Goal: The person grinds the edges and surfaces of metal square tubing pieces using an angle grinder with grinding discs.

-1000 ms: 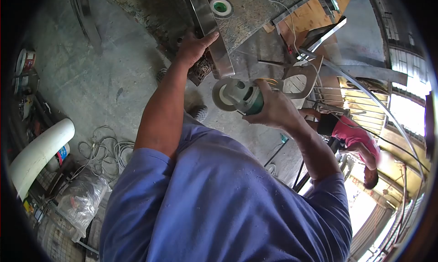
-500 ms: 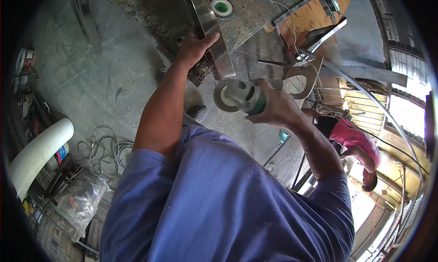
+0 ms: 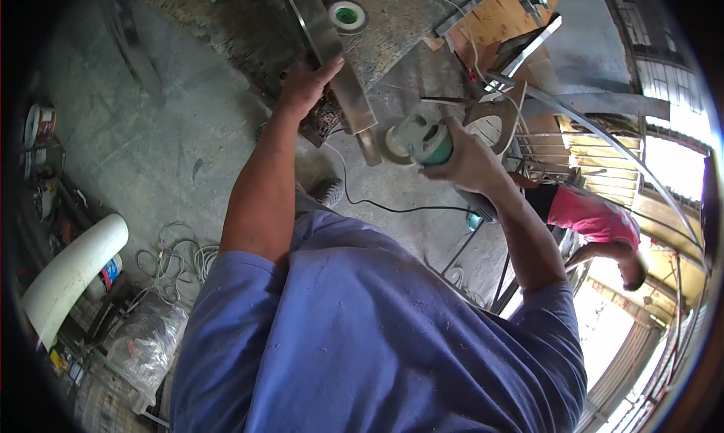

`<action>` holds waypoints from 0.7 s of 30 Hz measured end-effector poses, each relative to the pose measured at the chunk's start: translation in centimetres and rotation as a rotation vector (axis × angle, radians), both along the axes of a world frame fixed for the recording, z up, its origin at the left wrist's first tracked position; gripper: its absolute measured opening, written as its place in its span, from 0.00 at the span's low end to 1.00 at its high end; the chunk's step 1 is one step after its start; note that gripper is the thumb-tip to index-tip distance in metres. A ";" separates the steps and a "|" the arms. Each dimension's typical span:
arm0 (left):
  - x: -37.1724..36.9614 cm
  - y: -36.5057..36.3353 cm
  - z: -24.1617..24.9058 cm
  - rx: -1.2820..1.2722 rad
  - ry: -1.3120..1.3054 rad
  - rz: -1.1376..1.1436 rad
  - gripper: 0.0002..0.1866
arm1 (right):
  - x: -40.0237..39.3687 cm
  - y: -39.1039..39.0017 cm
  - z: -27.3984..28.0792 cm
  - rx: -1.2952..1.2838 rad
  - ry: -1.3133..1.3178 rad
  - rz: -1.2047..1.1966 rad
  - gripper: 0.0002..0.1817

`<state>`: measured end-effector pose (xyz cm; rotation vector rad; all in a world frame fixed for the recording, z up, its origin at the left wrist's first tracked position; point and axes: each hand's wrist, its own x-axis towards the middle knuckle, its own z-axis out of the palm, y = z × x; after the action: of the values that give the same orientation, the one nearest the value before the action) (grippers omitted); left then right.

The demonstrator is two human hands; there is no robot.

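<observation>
A shiny metal bar (image 3: 330, 52) lies across the edge of the worn workbench (image 3: 226, 26). My left hand (image 3: 305, 88) is wrapped round its side, thumb on top. In my right hand (image 3: 473, 162) is an angle grinder (image 3: 431, 143) with a green body and a round disc (image 3: 397, 145). The disc is just right of the bar's near end, with a gap between them. Below that end a narrower metal strip (image 3: 369, 148) shows. A white and green disc (image 3: 348, 16) lies on the bench beside the bar.
A black cable (image 3: 392, 208) crosses the floor below the grinder. Metal pieces and wooden boards (image 3: 498, 18) are at the upper right. A person in a pink shirt (image 3: 592, 213) bends at the right. A white pipe (image 3: 75, 271) and coiled cable (image 3: 170, 263) are at the left.
My right hand has moved the grinder slightly right, away from the bar's end. The view has shifted, and the black cable and narrow strip now show. The person at the right has moved slightly.
</observation>
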<state>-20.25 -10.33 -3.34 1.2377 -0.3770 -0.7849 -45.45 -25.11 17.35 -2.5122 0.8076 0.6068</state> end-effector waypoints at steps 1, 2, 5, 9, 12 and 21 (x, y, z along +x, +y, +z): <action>-0.1 0.1 0.1 0.025 0.071 -0.012 0.30 | -0.9 -0.8 -0.3 -0.017 -0.010 -0.037 0.50; -0.1 0.5 0.3 0.053 0.137 -0.023 0.29 | -1.9 -1.6 -1.0 -0.032 -0.026 -0.072 0.50; 0.6 1.0 -0.5 -0.037 0.366 -0.002 0.25 | -5.1 -2.3 -2.5 -0.006 -0.185 -0.222 0.48; 0.5 0.3 -3.4 -0.278 0.613 0.161 0.30 | -8.9 0.6 -3.4 0.138 -0.341 -0.441 0.45; -0.2 -0.2 -2.5 -0.249 0.619 0.209 0.40 | -9.3 2.5 -2.9 0.163 -0.285 -0.467 0.46; -1.1 -0.3 3.0 -0.074 0.580 0.074 0.41 | -3.3 4.1 0.0 0.297 -0.148 -0.233 0.50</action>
<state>-21.39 -10.63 -0.36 0.8982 0.1119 -1.0129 -48.75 -20.97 17.32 -2.1286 0.8686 0.4216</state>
